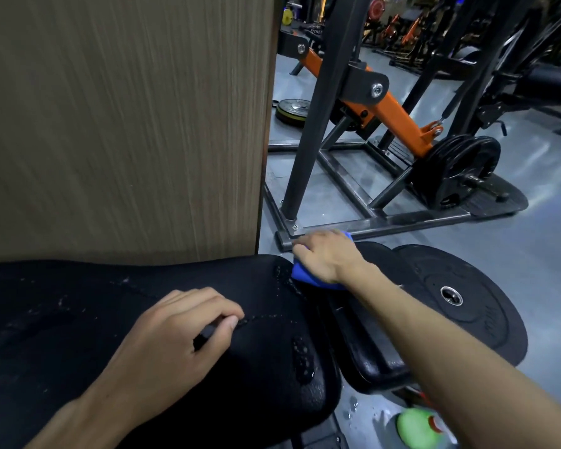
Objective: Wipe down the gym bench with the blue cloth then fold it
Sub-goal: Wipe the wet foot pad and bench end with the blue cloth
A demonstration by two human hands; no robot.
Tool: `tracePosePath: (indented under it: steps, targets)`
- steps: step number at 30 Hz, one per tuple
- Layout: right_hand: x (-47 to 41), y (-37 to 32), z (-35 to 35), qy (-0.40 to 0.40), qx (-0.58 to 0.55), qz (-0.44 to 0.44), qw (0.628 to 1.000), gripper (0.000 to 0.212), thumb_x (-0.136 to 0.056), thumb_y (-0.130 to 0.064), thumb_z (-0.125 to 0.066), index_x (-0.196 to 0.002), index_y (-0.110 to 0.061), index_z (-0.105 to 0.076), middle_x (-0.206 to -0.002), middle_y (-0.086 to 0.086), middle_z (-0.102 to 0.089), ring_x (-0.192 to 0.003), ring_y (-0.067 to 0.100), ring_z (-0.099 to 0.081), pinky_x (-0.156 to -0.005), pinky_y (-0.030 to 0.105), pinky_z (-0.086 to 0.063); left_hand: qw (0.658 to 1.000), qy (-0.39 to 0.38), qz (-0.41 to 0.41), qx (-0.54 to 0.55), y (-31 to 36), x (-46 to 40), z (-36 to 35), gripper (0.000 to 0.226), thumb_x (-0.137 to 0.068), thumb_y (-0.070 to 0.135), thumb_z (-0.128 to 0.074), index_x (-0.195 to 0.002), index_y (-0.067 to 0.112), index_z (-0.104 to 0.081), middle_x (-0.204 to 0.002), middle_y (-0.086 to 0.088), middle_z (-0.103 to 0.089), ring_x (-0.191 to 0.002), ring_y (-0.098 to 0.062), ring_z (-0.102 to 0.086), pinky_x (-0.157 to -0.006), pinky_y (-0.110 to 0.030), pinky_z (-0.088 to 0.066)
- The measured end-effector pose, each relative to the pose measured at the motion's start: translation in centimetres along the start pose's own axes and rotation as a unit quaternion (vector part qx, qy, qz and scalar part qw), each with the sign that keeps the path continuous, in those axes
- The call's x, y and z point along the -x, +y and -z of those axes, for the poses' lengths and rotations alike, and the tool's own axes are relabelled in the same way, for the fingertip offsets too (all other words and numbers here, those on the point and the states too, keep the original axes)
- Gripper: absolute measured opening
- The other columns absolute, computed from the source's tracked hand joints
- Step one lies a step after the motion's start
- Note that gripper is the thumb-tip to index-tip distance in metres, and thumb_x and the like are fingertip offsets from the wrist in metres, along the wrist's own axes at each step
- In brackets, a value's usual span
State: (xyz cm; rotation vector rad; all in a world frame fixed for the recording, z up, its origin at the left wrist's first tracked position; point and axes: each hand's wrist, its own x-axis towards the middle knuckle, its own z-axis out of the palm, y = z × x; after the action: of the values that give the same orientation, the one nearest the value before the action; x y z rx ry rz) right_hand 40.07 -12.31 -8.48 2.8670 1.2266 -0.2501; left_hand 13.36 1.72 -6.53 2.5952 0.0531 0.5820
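Wiping step underway: right hand [329, 257] presses blue cloth [305, 275] at surface's [78, 319] far right corner, grip curled on it; left hand [175, 332] braces, loosely curled (empty). Next: sweep back over droplets [303, 361].

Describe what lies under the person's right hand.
Under the right hand lies the blue cloth, at the far edge of the black bench pad. The hand covers most of it.

A black padded gym bench [143, 286], its worn upholstery flecked with white specks and beaded with droplets near the seam and front edge, fills the lower left. A bright blue cloth [302, 273], bunched into a wad, lies at the pad's far right corner, where the back pad meets the smaller seat pad [366, 348].
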Motion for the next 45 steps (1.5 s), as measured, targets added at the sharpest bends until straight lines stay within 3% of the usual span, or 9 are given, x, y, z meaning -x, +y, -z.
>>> tracePosePath:
  steps: [2,5,8,12,19,26,34,40,45]
  targets:
    - [-0.8,-1.3,-0.4,-0.001,0.032,-0.007,0.999,0.052,-0.093,-0.044,-0.019,-0.099,-0.02,-0.065,-0.123,0.01,-0.065,-0.121,0.027,-0.052,-0.112,0.039,-0.026,1.0,0.0,-0.004,-0.003,0.1,0.3,0.2,0.015,-0.093,0.037,-0.053,-0.094,0.037,-0.068,-0.089,0.026,-0.063,-0.086,0.005,-0.056,-0.08,-0.018,-0.042]
    - [5.0,-0.8,-1.1,0.047,0.013,0.06,0.997,0.08,-0.082,-0.051,-0.008,-0.144,-0.022,-0.051,-0.157,-0.004,-0.04,-0.149,0.015,-0.025,-0.124,0.038,-0.005,1.0,0.0,-0.008,0.003,0.1,0.2,0.4,0.016,-0.093,0.036,-0.053,-0.095,0.037,-0.068,-0.089,0.026,-0.064,-0.087,0.006,-0.056,-0.079,-0.019,-0.042]
    - [14.6,0.3,-2.6,0.062,-0.027,0.127,0.99,0.075,-0.085,-0.042,-0.025,-0.158,-0.027,-0.023,-0.166,-0.012,-0.012,-0.154,0.008,-0.001,-0.125,0.038,0.001,1.0,-0.004,-0.006,0.008,0.3,-0.2,0.2,0.017,-0.093,0.038,-0.051,-0.095,0.038,-0.068,-0.089,0.026,-0.064,-0.088,0.008,-0.054,-0.081,-0.015,-0.04]
    - [20.2,5.2,-3.4,0.075,-0.044,0.112,0.99,0.078,-0.082,-0.032,-0.038,-0.158,-0.028,-0.022,-0.167,-0.01,-0.015,-0.153,0.007,-0.01,-0.124,0.036,-0.005,1.0,-0.015,-0.012,0.01,0.7,-0.3,-0.1,0.017,-0.093,0.04,-0.05,-0.094,0.039,-0.067,-0.088,0.027,-0.063,-0.09,0.01,-0.053,-0.084,-0.01,-0.036]
    - [11.1,9.7,-2.0,0.089,-0.09,-0.275,0.953,0.081,-0.086,-0.051,-0.01,-0.158,-0.014,-0.018,-0.167,0.007,-0.017,-0.151,0.025,-0.02,-0.121,0.042,-0.019,0.999,-0.027,-0.024,0.009,1.7,1.0,0.4,0.018,-0.093,0.041,-0.049,-0.094,0.039,-0.067,-0.087,0.027,-0.063,-0.088,0.008,-0.052,-0.081,-0.007,-0.035]
    - [18.6,-1.5,-4.4,0.095,-0.03,0.088,0.991,0.079,-0.084,-0.045,-0.026,-0.159,-0.023,-0.019,-0.166,-0.007,-0.005,-0.154,0.012,0.0,-0.125,0.038,0.0,0.999,-0.045,-0.029,-0.002,2.6,1.4,0.2,0.02,-0.095,0.045,-0.046,-0.094,0.041,-0.065,-0.09,0.029,-0.062,-0.089,0.008,-0.052,-0.078,-0.005,-0.034]
    - [14.7,6.8,-2.7,0.118,-0.061,-0.211,0.968,0.094,-0.074,-0.055,0.0,-0.159,-0.02,-0.017,-0.168,0.003,-0.011,-0.154,0.02,-0.007,-0.123,0.043,-0.005,0.998,-0.049,-0.033,-0.012,3.6,2.5,0.5,0.021,-0.094,0.046,-0.045,-0.095,0.042,-0.065,-0.09,0.03,-0.061,-0.09,0.01,-0.051,-0.082,-0.007,-0.034]
    - [21.5,3.3,-5.7,0.124,-0.068,-0.051,0.989,0.077,-0.086,-0.048,-0.025,-0.159,-0.028,-0.014,-0.167,-0.009,-0.004,-0.154,0.01,0.002,-0.125,0.043,0.0,0.994,-0.088,-0.039,-0.042,1.8,2.2,-0.8,0.027,-0.095,0.051,-0.042,-0.108,0.044,-0.064,-0.106,0.034,-0.058,-0.107,0.007,-0.053,-0.09,-0.024,-0.045]
    - [13.6,9.5,-3.2,0.119,-0.087,-0.178,0.973,0.085,-0.08,-0.058,-0.014,-0.158,-0.026,-0.021,-0.167,0.003,-0.014,-0.153,0.021,-0.014,-0.123,0.042,-0.013,0.991,-0.105,-0.038,-0.075,0.3,2.0,-1.5,0.035,-0.095,0.053,-0.04,-0.115,0.043,-0.066,-0.114,0.035,-0.054,-0.118,0.01,-0.043,-0.098,-0.018,-0.033]
